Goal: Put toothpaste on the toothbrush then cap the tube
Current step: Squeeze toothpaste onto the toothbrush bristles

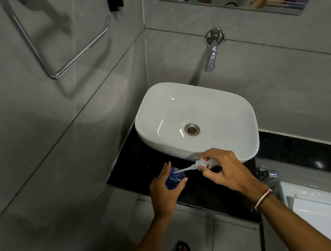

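My left hand (164, 192) is wrapped around a small blue see-through bottle (174, 181) standing on the black counter in front of the basin. My right hand (228, 170) pinches a white pump cap (200, 163) just to the right of the bottle. The cap's thin white dip tube (183, 170) points left, and its tip sits at the bottle's mouth. The cap is tilted nearly sideways and is apart from the bottle neck. No toothbrush shows anywhere in the head view.
A white basin (186, 154) sits on the black counter (135, 160) under a chrome wall tap (211, 56). A towel rail (76, 52) hangs on the left wall. At lower right are a small chrome tap (267, 174) and a white cistern lid (326, 215).
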A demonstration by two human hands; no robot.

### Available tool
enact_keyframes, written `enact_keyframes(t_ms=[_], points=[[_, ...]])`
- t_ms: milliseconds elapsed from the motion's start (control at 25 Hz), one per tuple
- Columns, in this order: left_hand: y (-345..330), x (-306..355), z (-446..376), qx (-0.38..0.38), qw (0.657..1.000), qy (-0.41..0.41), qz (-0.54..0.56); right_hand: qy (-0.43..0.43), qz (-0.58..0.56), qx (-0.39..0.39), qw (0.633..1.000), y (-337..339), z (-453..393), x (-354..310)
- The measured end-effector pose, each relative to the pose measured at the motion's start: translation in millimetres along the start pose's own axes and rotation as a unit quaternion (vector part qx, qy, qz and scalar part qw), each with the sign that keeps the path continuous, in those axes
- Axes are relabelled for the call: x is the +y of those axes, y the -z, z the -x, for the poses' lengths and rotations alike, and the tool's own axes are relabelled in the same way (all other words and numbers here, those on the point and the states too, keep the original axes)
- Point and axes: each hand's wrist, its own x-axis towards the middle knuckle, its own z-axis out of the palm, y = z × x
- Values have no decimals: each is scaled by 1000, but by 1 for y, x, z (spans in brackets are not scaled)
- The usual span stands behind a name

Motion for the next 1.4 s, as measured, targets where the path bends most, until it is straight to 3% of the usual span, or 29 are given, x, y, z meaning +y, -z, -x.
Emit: enact_keyframes(t_ms=[360,600,960,1120,1200,1400], points=[[7,4,0,24,992,-68,-107,46,170,-183,967,-47,-54,-24],[9,2,0,23,988,-78,-132,20,146,-175,973,-52,-44,-20],[9,5,0,28,988,-71,-136,39,160,-239,957,-53,-65,-28],[10,5,1,34,987,-72,-141,-38,108,-172,978,-58,-55,-17],[10,4,1,36,986,-74,-147,-75,23,-129,989,-64,-40,-10],[11,5,0,39,986,-74,-141,-126,-141,-50,981,-74,-12,8]])
